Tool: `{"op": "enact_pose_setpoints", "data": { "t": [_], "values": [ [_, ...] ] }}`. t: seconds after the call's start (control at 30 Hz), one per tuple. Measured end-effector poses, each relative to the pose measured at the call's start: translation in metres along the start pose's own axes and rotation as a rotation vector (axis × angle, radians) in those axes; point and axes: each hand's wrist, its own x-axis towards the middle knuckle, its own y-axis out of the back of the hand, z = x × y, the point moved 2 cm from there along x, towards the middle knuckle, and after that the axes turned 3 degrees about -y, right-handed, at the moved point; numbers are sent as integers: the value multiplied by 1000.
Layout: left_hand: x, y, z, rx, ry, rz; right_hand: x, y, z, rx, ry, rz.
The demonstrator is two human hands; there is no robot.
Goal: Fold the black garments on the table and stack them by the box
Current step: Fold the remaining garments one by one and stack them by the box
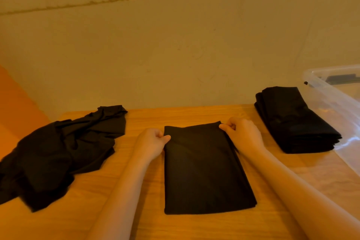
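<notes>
Pinching far corners of the folded garment (206,169) with both hands' fingers (165,138), squaring it, likely needing carrying rightward onto the stack (296,121).

Flat folded black cloth garment (206,169): matt, smooth weave. Orange-brown wooden desk (146,117): visible grain, low sheen. Clear plastic storage box (329,99): glossy, translucent.

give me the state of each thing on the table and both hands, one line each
middle garment: folded into a flat rectangle, lying on the table, far corners pinched
left hand: pinches the far left corner of the middle garment
right hand: pinches the far right corner of the middle garment
crumpled garments: unfolded, heaped at the left
folded stack: neatly piled beside the box
clear plastic box: open, no lid on it
</notes>
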Motion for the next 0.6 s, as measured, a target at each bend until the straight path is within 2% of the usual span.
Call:
{"op": "enact_pose_setpoints", "data": {
  "t": [0.1,0.2,0.27,0.3,0.37,0.43,0.53,0.6],
  "values": [
    [2,-5,-1,78,-3,35,1,0,0,-15,-1,-9],
    [-6,0,6,105,-22,194,-1,1,-2,1,-6,-11],
    [-16,3,18,100,-163,322,-3,4,-6,6,21,20],
    [-22,2,26,80,-245,333,-6,7,-10,-28,82,53],
    [-34,-9,39,79,-372,227,-16,11,-23,-123,296,93],
    [-39,-29,43,233,-447,68,-30,6,-39,-153,456,41],
    [-34,-44,35,543,-437,-128,-41,-17,-45,-297,409,-190],
    [-30,-45,31,612,-415,-166,-37,-23,-40,-426,301,-300]
  ]
}}
